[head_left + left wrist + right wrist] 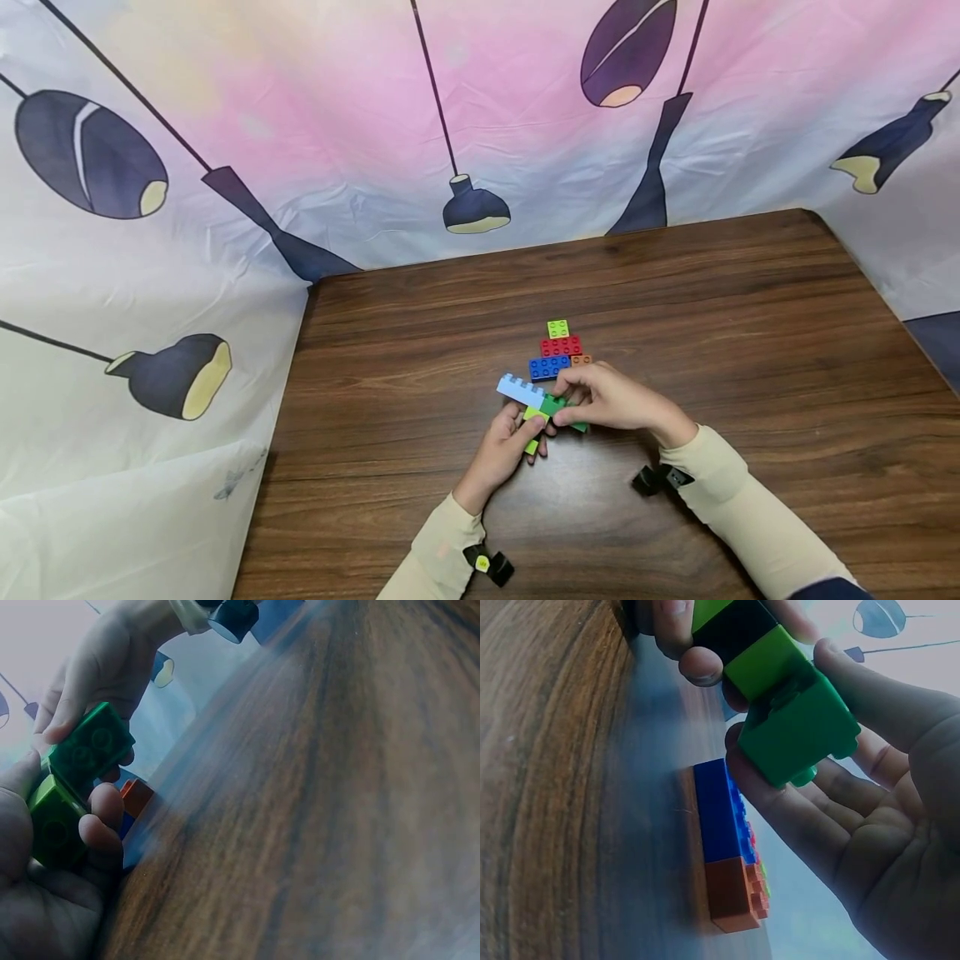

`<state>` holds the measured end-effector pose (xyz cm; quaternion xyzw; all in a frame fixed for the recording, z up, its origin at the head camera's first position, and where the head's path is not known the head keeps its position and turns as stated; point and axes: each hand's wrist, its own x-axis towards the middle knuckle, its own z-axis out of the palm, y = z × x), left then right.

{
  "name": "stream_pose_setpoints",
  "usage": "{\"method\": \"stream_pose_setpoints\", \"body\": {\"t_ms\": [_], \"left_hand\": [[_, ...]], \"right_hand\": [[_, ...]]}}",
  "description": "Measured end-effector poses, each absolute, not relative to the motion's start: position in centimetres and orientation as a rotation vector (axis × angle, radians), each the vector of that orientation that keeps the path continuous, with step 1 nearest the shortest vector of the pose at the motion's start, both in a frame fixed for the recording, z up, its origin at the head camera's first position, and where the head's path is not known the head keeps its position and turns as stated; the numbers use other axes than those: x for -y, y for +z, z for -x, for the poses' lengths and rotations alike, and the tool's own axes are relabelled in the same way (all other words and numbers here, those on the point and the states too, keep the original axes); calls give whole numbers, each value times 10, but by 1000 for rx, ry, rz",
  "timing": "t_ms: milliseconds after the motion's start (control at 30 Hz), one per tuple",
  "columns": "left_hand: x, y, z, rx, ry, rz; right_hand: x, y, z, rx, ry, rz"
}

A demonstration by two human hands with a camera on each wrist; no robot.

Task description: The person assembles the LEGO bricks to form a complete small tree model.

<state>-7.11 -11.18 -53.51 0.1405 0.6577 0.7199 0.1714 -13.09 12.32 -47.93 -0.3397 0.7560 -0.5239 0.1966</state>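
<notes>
My left hand (501, 443) holds a short stack of toy building bricks, in which a lime brick (769, 664) and a dark brick (735, 630) show. Thumb and fingers of my right hand (618, 402) pinch a green brick (799, 727) up against the lime one. Seen from the left wrist, that green brick (94, 746) meets the lime brick (56, 821) at an angle; whether their studs are locked cannot be told. A long light blue brick (520, 389) juts out to the left of the held bricks. Fingers partly cover the pieces.
Just beyond the hands, a blue brick (550, 367), an orange brick (581, 360), a red brick (561, 346) and a lime brick (558, 328) lie close together on the brown wooden table (420, 333). A printed cloth (360, 167) hangs behind the table's far edge.
</notes>
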Motion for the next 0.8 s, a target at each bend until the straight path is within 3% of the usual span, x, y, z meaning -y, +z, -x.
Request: {"method": "stream_pose_setpoints", "body": {"t_ms": [800], "left_hand": [[112,-532,70,-1787,2073,-378]], "right_hand": [[-125,-477,132,-2108,-1436,987]]}}
